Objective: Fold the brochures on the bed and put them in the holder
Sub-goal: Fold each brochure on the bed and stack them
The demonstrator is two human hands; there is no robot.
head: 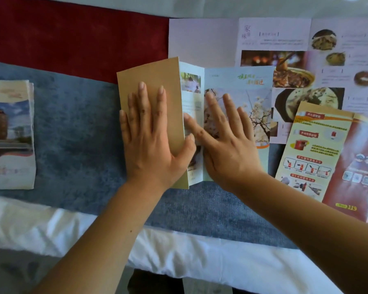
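A brochure with a blossom picture (238, 81) lies on the blue bed runner (77, 128). Its tan left panel (151, 77) is folded over toward the middle. My left hand (155, 134) lies flat on that tan panel, fingers spread. Flat on the blossom panel beside it rests my right hand (225, 139), its thumb touching the fold edge. A folded pile of brochures showing a tower (9, 134) sits at the far left. An unfolded food brochure (285, 43) and a fire-safety brochure (331, 162) lie to the right. No holder is in view.
A dark red band (72, 35) crosses the bed behind the runner. White bedding (179, 251) runs along the near edge, and more white cover lies at the top. Dark floor shows below the bed edge.
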